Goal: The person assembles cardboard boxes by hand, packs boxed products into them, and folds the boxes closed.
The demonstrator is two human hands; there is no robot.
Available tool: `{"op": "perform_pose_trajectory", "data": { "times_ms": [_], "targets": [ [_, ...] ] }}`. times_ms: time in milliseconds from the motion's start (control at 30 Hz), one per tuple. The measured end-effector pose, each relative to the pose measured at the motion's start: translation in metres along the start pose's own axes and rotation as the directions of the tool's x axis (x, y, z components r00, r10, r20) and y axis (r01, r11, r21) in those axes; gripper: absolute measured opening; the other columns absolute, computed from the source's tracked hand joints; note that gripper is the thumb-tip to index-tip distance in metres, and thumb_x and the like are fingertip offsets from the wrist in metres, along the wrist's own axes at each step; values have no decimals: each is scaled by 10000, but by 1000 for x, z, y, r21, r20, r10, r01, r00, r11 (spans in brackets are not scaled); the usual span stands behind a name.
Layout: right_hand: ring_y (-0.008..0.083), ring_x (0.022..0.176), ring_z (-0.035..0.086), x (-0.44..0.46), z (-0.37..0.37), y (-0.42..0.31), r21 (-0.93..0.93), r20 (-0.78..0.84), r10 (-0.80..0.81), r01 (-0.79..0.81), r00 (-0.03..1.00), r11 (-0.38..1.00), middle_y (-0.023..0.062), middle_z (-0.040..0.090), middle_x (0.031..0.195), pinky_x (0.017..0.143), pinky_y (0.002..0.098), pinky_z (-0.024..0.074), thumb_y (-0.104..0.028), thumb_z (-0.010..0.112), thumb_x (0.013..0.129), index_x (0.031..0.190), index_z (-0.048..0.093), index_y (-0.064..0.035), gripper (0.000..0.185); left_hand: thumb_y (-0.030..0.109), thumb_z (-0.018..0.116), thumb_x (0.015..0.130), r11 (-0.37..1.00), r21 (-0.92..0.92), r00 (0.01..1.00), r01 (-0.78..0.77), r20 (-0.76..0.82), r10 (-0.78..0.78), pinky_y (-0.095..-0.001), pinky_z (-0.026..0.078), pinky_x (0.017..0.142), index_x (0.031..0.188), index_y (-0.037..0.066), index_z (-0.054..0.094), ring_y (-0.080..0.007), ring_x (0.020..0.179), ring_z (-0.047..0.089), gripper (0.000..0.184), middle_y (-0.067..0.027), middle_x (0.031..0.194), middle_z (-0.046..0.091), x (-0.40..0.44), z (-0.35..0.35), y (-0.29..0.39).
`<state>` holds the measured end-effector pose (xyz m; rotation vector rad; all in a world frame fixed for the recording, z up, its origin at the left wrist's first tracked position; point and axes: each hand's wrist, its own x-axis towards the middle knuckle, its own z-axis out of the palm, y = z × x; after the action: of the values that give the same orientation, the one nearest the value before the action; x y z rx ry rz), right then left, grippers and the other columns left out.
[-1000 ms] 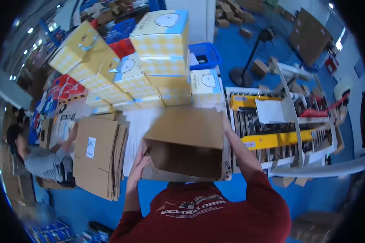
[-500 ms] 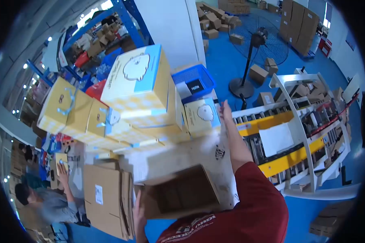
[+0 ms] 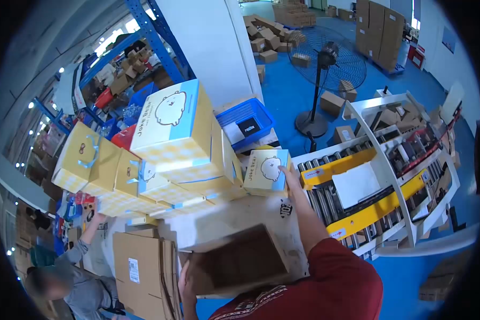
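Note:
My right hand (image 3: 290, 181) grips the right side of a small yellow, white and blue gift box (image 3: 264, 172) printed "Joke Bear" with a white bear. That box sits at the right end of a stack of similar boxes (image 3: 172, 114) on the white table (image 3: 197, 224). Low in the view, my left hand (image 3: 186, 282) holds the left edge of an open brown cardboard box (image 3: 282, 266). Its opening faces up, and the inside is dark. Parts of my left fingers are hidden against the cardboard.
Folded cartons (image 3: 138, 272) stand left of the open box. A blue basket (image 3: 250, 114) sits behind the gift box. To the right are a roller conveyor (image 3: 338, 229) with yellow rails and a standing fan (image 3: 325, 58). A co-worker (image 3: 85, 282) is at the lower left.
My right hand has come from beside the gift box onto its right side, and the box has shifted slightly right, away from the stack. My left hand stays on the cardboard box. The view has tilted slightly.

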<state>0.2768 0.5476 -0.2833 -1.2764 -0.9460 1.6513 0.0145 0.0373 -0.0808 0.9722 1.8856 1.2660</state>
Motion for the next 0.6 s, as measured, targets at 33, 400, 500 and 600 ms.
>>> {"op": "perform_pose_trajectory", "data": {
  "times_ms": [33, 400, 500, 600],
  "targets": [
    [319, 1462, 433, -14, 2, -3, 7, 1, -1, 1, 1000, 1000, 211, 384, 1625, 1169, 416, 372, -509, 758, 859, 1650, 249, -85, 1031, 90, 488, 921, 999, 15, 998, -39, -40, 39, -408, 281, 1239, 1608, -12, 313, -305, 1499, 376, 716, -190, 1628, 378, 4, 5, 16],
    [374, 1344, 484, -379, 4, -268, -388, 409, -849, 906, 334, 169, 194, 516, 1446, 1138, 471, 366, -269, 861, 626, 1468, 549, -84, 917, 135, 517, 919, 965, -170, 980, -199, -4, 201, -412, 292, 1227, 1594, 14, 346, -332, 1515, 336, 706, -223, 1663, 290, 13, -1, -22],
    [382, 1359, 438, -434, 27, -269, -305, 733, -655, 949, 182, -77, 206, 444, 1477, 1106, 524, 355, -467, 873, 638, 1543, 479, -290, 1003, 150, 519, 933, 955, -172, 966, -241, 57, 254, -413, 291, 1224, 1578, 23, 388, -331, 1523, 323, 670, -239, 1671, 273, 16, -2, -30],
    [462, 1384, 395, -431, 68, -196, -285, 921, -296, 956, 252, -75, 226, 375, 1553, 1113, 584, 316, -590, 847, 668, 1573, 442, -276, 1040, 143, 524, 957, 917, -308, 945, -255, 122, 304, -409, 322, 1204, 1540, 32, 458, -328, 1513, 344, 597, -250, 1670, 278, 15, 5, -30]
  ]
}}
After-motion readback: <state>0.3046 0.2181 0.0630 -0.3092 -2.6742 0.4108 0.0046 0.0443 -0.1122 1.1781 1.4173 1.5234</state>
